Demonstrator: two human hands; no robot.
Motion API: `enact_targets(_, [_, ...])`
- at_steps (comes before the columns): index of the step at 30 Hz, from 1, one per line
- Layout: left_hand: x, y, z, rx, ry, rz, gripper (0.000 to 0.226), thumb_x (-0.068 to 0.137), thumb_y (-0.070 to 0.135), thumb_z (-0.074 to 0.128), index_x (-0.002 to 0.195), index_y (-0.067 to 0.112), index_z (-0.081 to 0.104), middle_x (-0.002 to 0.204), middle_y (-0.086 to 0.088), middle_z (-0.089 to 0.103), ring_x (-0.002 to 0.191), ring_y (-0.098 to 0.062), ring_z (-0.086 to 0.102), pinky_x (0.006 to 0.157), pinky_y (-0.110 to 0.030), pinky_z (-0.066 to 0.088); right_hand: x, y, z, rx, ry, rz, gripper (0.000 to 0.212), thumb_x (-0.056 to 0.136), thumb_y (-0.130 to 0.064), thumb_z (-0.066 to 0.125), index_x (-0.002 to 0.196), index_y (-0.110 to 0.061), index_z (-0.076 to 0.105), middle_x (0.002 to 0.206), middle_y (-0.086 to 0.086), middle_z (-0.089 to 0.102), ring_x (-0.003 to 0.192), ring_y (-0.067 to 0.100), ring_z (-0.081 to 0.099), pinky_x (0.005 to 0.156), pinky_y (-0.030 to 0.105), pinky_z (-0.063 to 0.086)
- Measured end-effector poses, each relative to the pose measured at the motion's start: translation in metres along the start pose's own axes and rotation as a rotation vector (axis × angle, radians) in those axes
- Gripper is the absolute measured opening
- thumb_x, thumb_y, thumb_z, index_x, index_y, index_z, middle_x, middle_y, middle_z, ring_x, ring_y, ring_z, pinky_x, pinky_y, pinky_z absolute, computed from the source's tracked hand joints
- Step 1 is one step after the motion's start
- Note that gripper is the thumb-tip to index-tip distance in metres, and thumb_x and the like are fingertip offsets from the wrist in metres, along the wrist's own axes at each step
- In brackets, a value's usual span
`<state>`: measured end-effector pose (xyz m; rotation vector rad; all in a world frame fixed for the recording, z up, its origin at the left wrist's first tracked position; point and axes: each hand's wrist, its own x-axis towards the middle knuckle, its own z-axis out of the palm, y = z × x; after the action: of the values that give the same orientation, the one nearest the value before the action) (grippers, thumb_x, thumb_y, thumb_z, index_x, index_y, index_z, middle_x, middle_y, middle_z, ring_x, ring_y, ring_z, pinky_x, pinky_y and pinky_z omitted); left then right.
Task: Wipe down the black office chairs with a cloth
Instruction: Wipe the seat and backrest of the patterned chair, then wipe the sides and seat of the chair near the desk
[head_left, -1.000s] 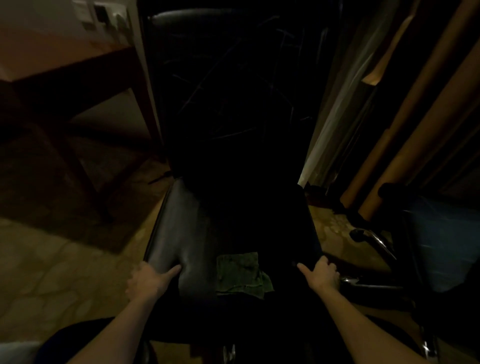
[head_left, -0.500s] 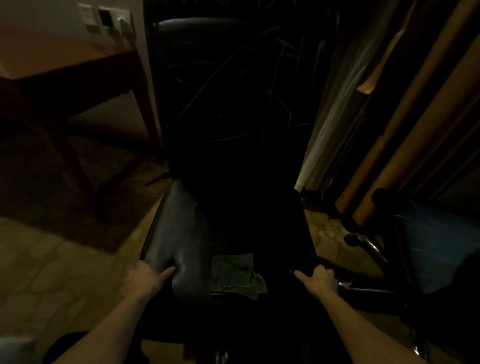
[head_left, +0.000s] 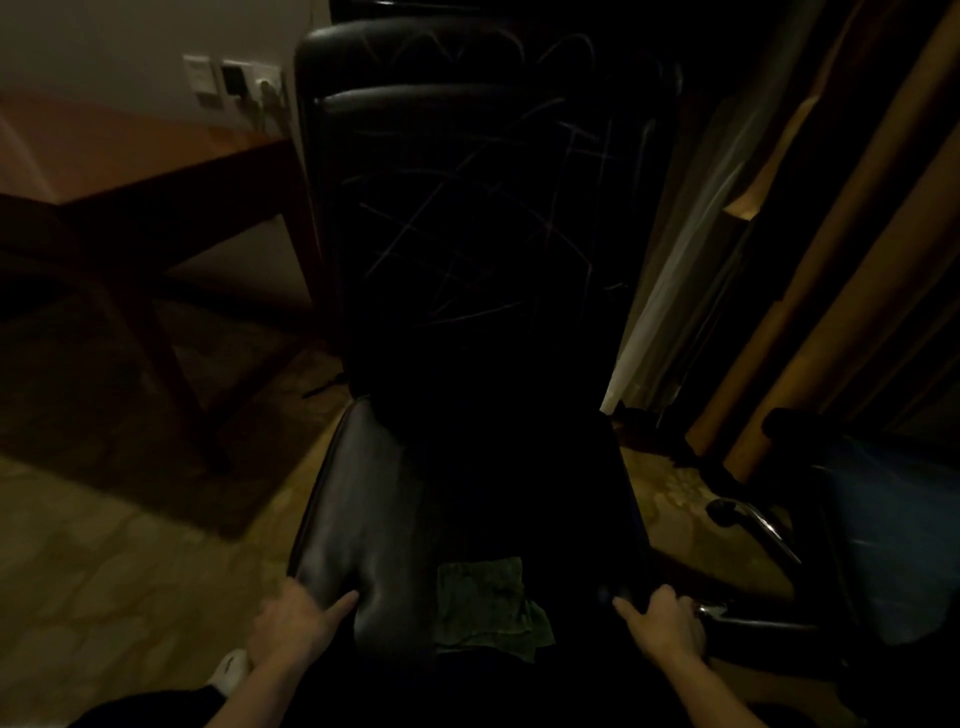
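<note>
Step in hand: both hands hold the front corners of the black office chair (head_left: 467, 322), seemingly to steady or shift it before wiping.
Left hand (head_left: 296, 621): grips the seat's front left corner, thumb lying on top of the leather, fingers wrapped under the edge.
Right hand (head_left: 662, 618): grips the front right corner, thumb on top, fingers curled over the side.
Green cloth (head_left: 485, 605): lies loose and rumpled on the seat's front edge, between the two hands, nearer the right one, touched by neither.
Doing it well: settle the chair square, then free one hand for the cloth while the other braces the seat so it cannot roll.
Worth wiping: pale streaks cross the backrest, well beyond both hands.
</note>
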<state>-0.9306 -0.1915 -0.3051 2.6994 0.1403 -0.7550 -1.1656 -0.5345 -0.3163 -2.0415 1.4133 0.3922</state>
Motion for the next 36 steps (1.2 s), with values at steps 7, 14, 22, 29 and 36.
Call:
enact_targets(7, [-0.023,-0.020,-0.002,-0.019,-0.045,-0.008,0.089,0.069,0.068,0.071,0.130,0.010,0.045,0.129,-0.010,0.054,0.114,-0.026,0.056,0.092,-0.034,0.049,-0.021,0.019,0.003,-0.110,-0.061,0.051,0.061,0.093,-0.055,0.050,0.132,-0.009,0.041,0.140,0.015,0.039,0.127,0.032,0.043,0.099,0.034,0.038])
enact_targets(14, [-0.044,-0.032,-0.007,0.101,-0.125,0.109,0.099,0.054,0.081,0.067,0.131,0.020,0.053,0.125,0.002,0.059,0.110,-0.015,0.059,0.091,-0.029,0.048,-0.036,0.039,-0.017,-0.146,-0.161,0.062,0.068,0.087,-0.055,0.059,0.138,-0.014,0.041,0.139,0.006,0.045,0.128,0.023,0.047,0.101,0.030,0.040])
enact_targets(22, [-0.090,0.051,0.034,0.258,0.036,0.692,0.054,0.091,0.052,0.051,0.139,0.027,0.044,0.134,0.002,0.047,0.125,-0.018,0.047,0.099,-0.031,0.043,-0.092,-0.060,0.006,-0.234,-0.082,-0.550,0.052,0.093,-0.047,0.056,0.136,-0.020,0.046,0.130,0.002,0.040,0.124,0.020,0.041,0.101,0.029,0.041])
enact_targets(29, [-0.092,0.079,0.068,0.369,-0.181,0.644,0.033,0.088,0.026,0.057,0.120,0.019,0.054,0.127,-0.005,0.050,0.119,-0.024,0.051,0.098,-0.035,0.046,-0.106,-0.094,0.044,-0.471,-0.118,-0.457,0.049,0.092,-0.031,0.063,0.134,-0.016,0.042,0.136,0.009,0.041,0.124,0.026,0.044,0.100,0.037,0.043])
enact_targets(36, [-0.082,0.092,0.036,0.054,-0.219,0.635,0.016,0.080,0.024,0.058,0.075,0.032,0.046,0.089,0.008,0.058,0.097,-0.016,0.062,0.079,-0.024,0.046,-0.108,-0.127,0.031,-0.273,-0.059,-0.529,0.021,0.089,-0.018,0.063,0.100,-0.020,0.044,0.121,0.007,0.053,0.109,0.023,0.056,0.089,0.032,0.046])
